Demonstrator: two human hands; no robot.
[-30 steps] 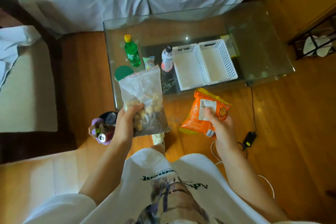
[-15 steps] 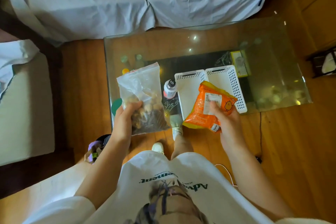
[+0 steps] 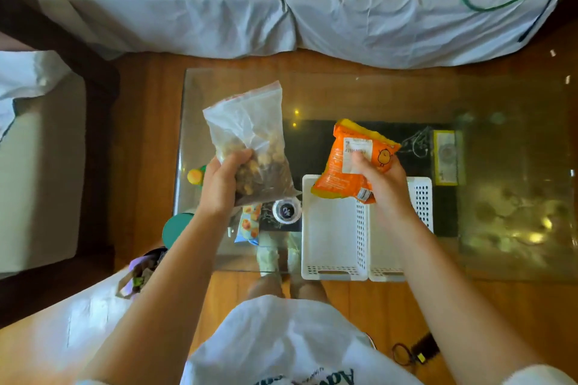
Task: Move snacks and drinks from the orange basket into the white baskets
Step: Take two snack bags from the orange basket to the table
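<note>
My left hand [image 3: 219, 184] grips a clear zip bag of nuts [image 3: 250, 141], held upright above the left part of the glass table [image 3: 391, 94]. An orange snack packet [image 3: 350, 159] is in my right hand [image 3: 384, 184], hovering over the far end of the two white baskets. The left white basket [image 3: 331, 237] and the right white basket [image 3: 422, 197] stand side by side on the table, both showing bare bottoms. The orange basket is not in view.
On the table left of the baskets stand a white bottle [image 3: 286, 211], a small snack pack [image 3: 248, 225], a green bottle's yellow cap [image 3: 195, 175] and a teal lid [image 3: 178, 228]. A bag [image 3: 140, 272] sits by my left elbow. A sofa [image 3: 281, 0] lies behind; a charger [image 3: 419, 350] is on the floor.
Both hands have moved forward over the table with their packets; the orange packet went from above the floor to above the white baskets. The view has shifted closer to the table.
</note>
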